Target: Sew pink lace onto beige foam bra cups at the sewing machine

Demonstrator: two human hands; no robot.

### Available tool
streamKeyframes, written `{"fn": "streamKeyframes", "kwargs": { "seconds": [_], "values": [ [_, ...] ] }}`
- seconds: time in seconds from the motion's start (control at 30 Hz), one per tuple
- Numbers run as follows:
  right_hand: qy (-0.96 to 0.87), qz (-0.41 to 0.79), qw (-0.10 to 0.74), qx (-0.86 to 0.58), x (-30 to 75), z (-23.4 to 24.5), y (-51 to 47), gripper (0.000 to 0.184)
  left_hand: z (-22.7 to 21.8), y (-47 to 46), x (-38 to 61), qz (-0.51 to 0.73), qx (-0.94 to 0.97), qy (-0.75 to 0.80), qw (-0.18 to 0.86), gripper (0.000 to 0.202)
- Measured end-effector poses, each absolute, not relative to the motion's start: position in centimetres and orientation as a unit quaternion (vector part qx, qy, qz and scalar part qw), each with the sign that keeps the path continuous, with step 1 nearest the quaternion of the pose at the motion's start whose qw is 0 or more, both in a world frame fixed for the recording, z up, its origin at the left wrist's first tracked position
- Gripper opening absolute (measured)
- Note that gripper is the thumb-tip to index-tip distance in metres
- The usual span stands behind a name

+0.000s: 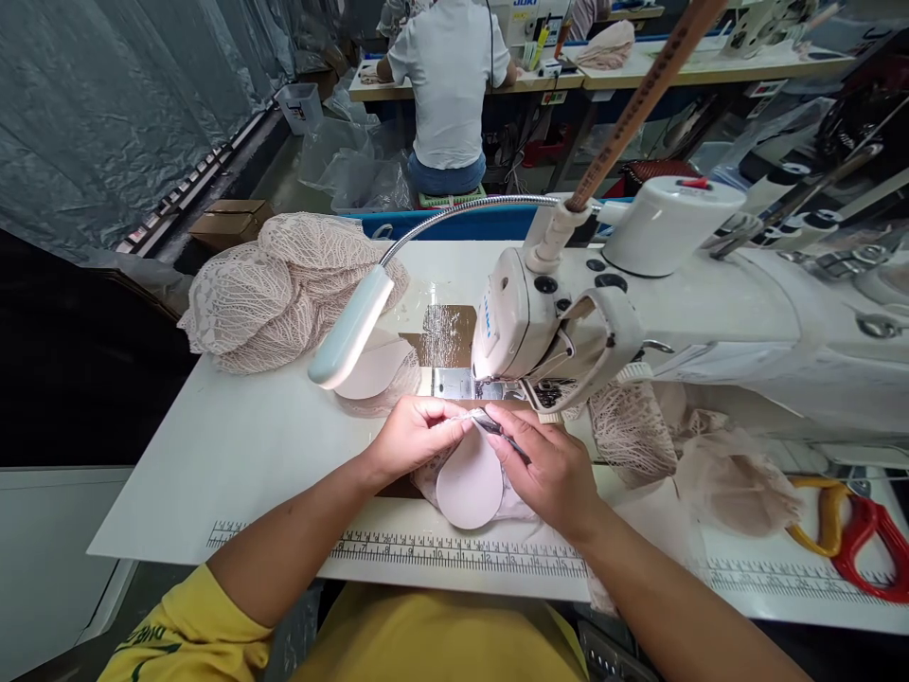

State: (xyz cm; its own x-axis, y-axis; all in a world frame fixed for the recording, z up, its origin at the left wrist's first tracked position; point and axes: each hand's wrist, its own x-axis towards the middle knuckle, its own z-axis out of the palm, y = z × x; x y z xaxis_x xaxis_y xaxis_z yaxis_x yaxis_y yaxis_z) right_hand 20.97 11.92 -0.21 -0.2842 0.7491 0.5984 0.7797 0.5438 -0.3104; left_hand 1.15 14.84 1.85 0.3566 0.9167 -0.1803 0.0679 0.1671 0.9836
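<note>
My left hand [414, 438] pinches the top edge of a pale pink padded cup [470, 486] with lace under it, just in front of the sewing machine head [529, 332]. My right hand [550, 469] is closed on a small dark metal tool [501, 431], its tip touching the same edge of the cup. Both hands rest on the white table [234, 445], close to the needle plate [451, 382].
A pile of lace cups [284, 289] sits at the back left under a gooseneck lamp [350, 327]. More lace pieces [700, 464] lie to the right, with red and yellow scissors [856, 535] beyond. A printed ruler [398, 547] runs along the front edge. A person in white [449, 90] sits ahead.
</note>
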Motion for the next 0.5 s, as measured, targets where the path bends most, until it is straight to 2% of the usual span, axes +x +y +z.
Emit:
{"fn": "streamKeyframes", "kwargs": {
  "seconds": [0.13,0.5],
  "values": [
    [-0.796,-0.036,0.358,-0.487,20.88,-0.19,11.9,0.03,2.0,14.66,1.4,0.356,0.562,0.462,0.586,0.031],
    [-0.803,-0.032,0.375,-0.462,20.77,0.16,11.93,0.029,2.18,14.68,1.53,0.339,0.508,0.446,0.654,0.031]
  ]
}}
